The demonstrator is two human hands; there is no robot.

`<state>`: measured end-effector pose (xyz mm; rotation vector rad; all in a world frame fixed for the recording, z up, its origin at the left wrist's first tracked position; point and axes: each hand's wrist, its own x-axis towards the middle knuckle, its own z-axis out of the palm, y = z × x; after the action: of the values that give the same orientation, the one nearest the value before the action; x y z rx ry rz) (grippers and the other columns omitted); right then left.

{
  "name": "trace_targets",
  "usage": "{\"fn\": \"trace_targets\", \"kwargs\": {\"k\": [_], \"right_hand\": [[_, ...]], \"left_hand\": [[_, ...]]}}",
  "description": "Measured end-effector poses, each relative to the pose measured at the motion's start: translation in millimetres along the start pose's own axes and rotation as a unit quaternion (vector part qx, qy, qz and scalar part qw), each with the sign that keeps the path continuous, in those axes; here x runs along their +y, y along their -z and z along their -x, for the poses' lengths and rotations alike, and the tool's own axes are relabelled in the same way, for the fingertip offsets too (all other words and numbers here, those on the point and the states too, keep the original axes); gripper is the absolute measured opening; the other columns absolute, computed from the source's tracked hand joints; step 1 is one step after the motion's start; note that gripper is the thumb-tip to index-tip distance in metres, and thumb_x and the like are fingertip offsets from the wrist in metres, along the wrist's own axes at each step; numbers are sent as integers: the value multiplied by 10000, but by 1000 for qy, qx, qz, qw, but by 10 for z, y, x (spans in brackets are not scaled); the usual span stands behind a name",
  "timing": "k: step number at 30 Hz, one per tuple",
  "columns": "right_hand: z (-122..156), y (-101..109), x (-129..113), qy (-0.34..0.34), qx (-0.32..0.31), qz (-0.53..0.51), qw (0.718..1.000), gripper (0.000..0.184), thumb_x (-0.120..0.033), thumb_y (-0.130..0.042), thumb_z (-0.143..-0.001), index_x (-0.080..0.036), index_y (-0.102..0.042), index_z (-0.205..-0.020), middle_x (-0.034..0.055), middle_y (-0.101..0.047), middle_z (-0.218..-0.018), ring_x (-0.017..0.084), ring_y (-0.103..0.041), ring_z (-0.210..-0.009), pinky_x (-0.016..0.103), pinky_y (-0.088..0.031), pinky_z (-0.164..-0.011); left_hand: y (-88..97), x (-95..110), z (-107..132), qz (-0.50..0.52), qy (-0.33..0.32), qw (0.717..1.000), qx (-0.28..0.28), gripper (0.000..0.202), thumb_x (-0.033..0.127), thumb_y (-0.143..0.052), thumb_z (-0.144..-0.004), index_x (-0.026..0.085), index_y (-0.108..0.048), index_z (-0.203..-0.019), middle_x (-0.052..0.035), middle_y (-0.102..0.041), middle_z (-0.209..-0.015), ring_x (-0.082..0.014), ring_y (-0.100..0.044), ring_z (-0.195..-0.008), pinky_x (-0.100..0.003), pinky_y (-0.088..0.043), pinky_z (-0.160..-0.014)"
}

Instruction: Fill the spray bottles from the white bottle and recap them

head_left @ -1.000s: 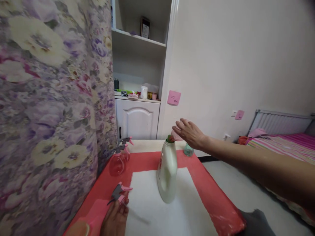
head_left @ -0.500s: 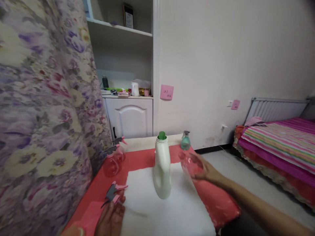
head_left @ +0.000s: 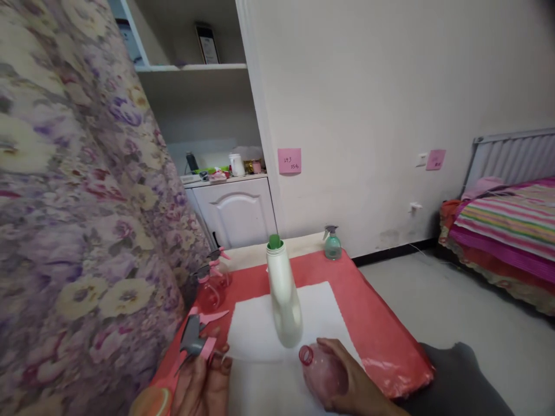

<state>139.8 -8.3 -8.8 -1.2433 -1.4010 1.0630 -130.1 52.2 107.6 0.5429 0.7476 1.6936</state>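
My right hand (head_left: 353, 378) is wrapped round a clear pink bottle (head_left: 319, 370) with an open red neck, lying tilted over the white cloth (head_left: 260, 332) near the table's front. My left hand (head_left: 203, 384) grips a grey and pink spray trigger head (head_left: 197, 335) at the front left. A tall white bottle with a green cap (head_left: 284, 294) stands upright on the cloth between and behind the hands.
The table has a red cover (head_left: 373, 323). Two pink spray bottles (head_left: 211, 283) stand at its left by a flowered curtain (head_left: 78, 202). A small green spray bottle (head_left: 332, 242) stands at the far edge. A white cabinet (head_left: 236, 211) and a bed (head_left: 507, 225) lie beyond.
My right hand has drawn back from the far side of the white bottle to the front of the table, carrying the pink bottle. The view has tipped and shifted.
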Motion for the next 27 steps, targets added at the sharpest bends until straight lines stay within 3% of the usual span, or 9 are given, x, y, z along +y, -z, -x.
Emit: {"fn": "trace_targets", "kwargs": {"k": [6,11,15,18,21,24,27], "right_hand": [[5,-34,24,28,25,-47,998,891,-178,-743,-472,-293,-472,-1314,73,-509,-1367,338,-467,-1292,462,-376,-1090],[-9,-49,86,48,27,-91,994,878,-228,-771,-457,-337,-495,-1283,71,-567,-1318,394,-501,-1253,525,-448,-1013],[-33,-21,90,64,23,-79,995,871,-216,-775,-445,-348,-504,-1262,60,-570,-1319,394,-485,-1269,521,-422,-1046],[-33,-6,96,74,13,-67,995,905,-204,-778,-450,-325,-456,-1287,82,-540,-1341,369,-493,-1264,514,-384,-1084],[-19,0,98,70,15,-56,996,923,-182,-768,-453,-267,-423,-1305,118,-506,-1365,348,-475,-1281,500,-350,-1110],[1,12,73,60,13,-58,996,934,-161,-758,-446,-254,-411,-1308,122,-494,-1373,336,-450,-1301,493,-324,-1125],[21,24,40,48,16,-69,996,938,-146,-746,-424,-238,-421,-1299,123,-497,-1358,334,-445,-1298,478,-314,-1127]], "left_hand": [[-536,-13,357,-55,-49,997,-33,427,295,-815,-665,275,-677,-1068,-12,-695,-1159,-152,-670,-784,-218,-583,-643],[-781,-171,524,-122,-58,986,-93,428,328,-780,-708,275,-654,-1113,-42,-671,-1191,-156,-649,-778,-239,-556,-644],[-808,-329,604,-217,-76,966,-117,400,385,-755,-725,226,-664,-1080,-58,-701,-1075,-162,-630,-754,-266,-534,-692],[-777,-465,676,-323,-80,935,-123,377,412,-737,-744,221,-664,-1060,-39,-720,-954,-167,-626,-733,-283,-516,-755],[-729,-633,756,-389,-78,908,-133,398,449,-746,-720,229,-686,-1046,-51,-735,-1002,-224,-658,-872,-309,-494,-863],[-673,-805,817,-385,-91,908,-137,388,467,-756,-693,249,-716,-1011,-56,-735,-1096,-273,-642,-1040,-317,-469,-944],[-626,-932,851,-370,-86,914,-140,378,458,-768,-675,255,-725,-991,-58,-744,-1076,-284,-646,-1043,-318,-494,-914]]}}
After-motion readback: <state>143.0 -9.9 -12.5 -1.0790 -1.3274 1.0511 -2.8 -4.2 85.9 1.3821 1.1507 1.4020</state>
